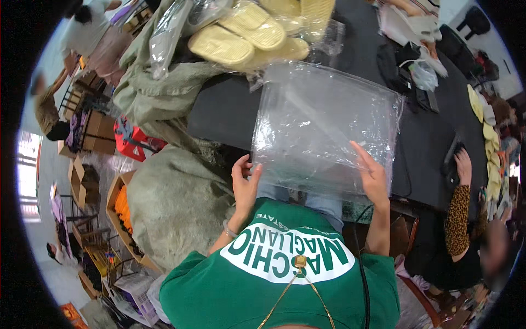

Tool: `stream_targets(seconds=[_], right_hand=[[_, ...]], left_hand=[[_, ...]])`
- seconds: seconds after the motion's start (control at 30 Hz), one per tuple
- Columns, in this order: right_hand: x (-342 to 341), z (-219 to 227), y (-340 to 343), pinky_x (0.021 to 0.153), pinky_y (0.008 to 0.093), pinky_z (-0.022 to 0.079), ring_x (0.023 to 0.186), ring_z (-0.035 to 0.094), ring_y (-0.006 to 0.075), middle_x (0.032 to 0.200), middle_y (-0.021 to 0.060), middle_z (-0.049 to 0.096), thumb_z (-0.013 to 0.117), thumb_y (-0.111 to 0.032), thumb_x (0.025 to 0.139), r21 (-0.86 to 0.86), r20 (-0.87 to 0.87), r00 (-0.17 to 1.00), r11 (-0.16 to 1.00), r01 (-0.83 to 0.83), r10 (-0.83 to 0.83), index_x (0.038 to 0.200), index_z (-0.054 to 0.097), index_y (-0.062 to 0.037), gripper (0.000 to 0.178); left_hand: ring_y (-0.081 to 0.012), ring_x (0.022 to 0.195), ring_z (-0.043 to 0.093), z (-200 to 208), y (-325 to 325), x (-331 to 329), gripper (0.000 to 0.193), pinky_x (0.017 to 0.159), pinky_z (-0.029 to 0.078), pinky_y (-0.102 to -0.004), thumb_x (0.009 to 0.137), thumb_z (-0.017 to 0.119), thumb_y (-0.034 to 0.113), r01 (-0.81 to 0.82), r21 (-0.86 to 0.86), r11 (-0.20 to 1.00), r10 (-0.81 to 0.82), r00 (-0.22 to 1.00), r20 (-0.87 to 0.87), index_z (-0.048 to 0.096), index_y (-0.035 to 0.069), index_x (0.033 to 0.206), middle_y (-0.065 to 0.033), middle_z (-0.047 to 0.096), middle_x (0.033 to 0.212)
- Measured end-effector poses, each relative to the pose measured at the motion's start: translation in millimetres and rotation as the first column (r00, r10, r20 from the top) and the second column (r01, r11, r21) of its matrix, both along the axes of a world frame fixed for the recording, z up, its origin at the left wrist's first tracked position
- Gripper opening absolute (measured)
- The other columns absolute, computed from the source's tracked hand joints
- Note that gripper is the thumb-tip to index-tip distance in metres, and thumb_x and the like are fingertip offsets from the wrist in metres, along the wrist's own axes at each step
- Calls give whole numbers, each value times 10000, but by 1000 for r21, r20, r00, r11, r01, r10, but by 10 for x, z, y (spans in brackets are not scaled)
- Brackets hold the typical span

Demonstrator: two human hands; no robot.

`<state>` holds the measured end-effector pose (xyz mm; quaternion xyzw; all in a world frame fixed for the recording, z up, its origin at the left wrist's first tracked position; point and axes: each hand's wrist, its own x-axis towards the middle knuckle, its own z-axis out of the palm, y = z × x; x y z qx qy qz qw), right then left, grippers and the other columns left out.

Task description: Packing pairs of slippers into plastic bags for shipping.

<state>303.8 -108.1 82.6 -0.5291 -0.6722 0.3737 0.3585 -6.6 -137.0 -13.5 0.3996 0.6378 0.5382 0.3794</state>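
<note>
Clear plastic bags (pixel 323 120), apparently a flat stack, lie across the near edge of the black table, and their near side reaches over my lap. My left hand (pixel 246 178) is at the near left corner, its fingers curled and its thumb against the plastic edge. Over the near right part of the bags, my right hand (pixel 372 175) rests with the index finger stretched out on the film. Past the bags' far edge sit pale yellow slippers (pixel 241 38), several of them in clear wrapping.
Grey-green cloth (pixel 159 93) drapes over the table's left end, above a large stuffed sack (pixel 175 203). An open carton (pixel 118 203) holds orange items. On the right, a co-worker's hand (pixel 463 164) rests on the black table (pixel 433 142), near a row of yellow slippers (pixel 490 148).
</note>
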Motion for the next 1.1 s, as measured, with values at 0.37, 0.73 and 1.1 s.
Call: stream_targets(seconds=[0.37,0.73,1.1], right_hand=[[-141,56,-73,978,343,417,1161,534,288,1294,110,545,478,20,866,111,201,976,988,-107,83,1299,513,-101,450],[29,8,-66,991,374,412,1184,508,298,1332,105,511,500,57,788,127,179,982,989,-80,57,1267,527,-93,503],[-50,-273,-258,1076,467,282,1301,398,264,1400,119,426,478,-22,836,209,503,855,941,-265,129,1305,477,-99,476]], left_hand=[[-278,950,444,26,176,8,400,859,376,-362,774,739,279,77,41,996,-42,834,-550,526,-11,949,-139,476,934],[-306,1038,454,27,357,87,188,930,340,-379,844,654,193,52,62,997,-13,858,-514,547,38,854,-190,501,1081],[-113,702,504,-139,483,-250,138,645,437,-253,853,558,4,110,-96,989,-130,962,-239,505,-2,981,-47,526,806]])
